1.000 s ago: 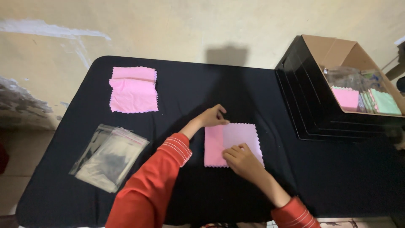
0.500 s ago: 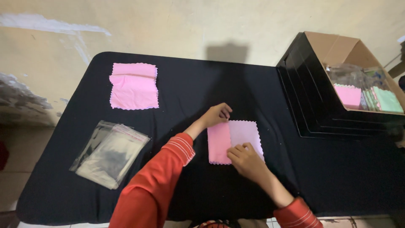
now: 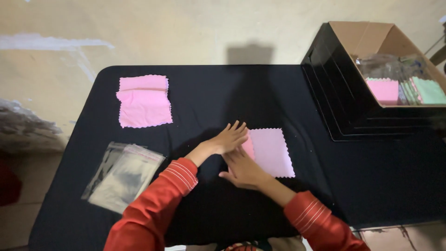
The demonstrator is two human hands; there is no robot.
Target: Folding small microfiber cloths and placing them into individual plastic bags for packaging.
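Head view of a table covered in black cloth (image 3: 278, 88). At centre lies a pale pink square cloth with scalloped edges (image 3: 272, 151), flat on the table just ahead of the person. The left hand (image 3: 231, 138) rests with fingers spread flat at the cloth's left edge, overlapping a narrow strip of deeper pink that shows there; the right hand (image 3: 241, 169), also flat and grasping nothing, lies just below it at the cloth's lower left corner. Judged from this layout, the cloth is laid out and being pressed or folded at its left side, and it is not bagged. A folded pink cloth (image 3: 144, 101) sits apart at the far left, a stack of clear plastic sleeves (image 3: 123, 174) lies untouched at near left, and a cardboard box (image 3: 371, 39) holding more pink and green cloths stands at far right
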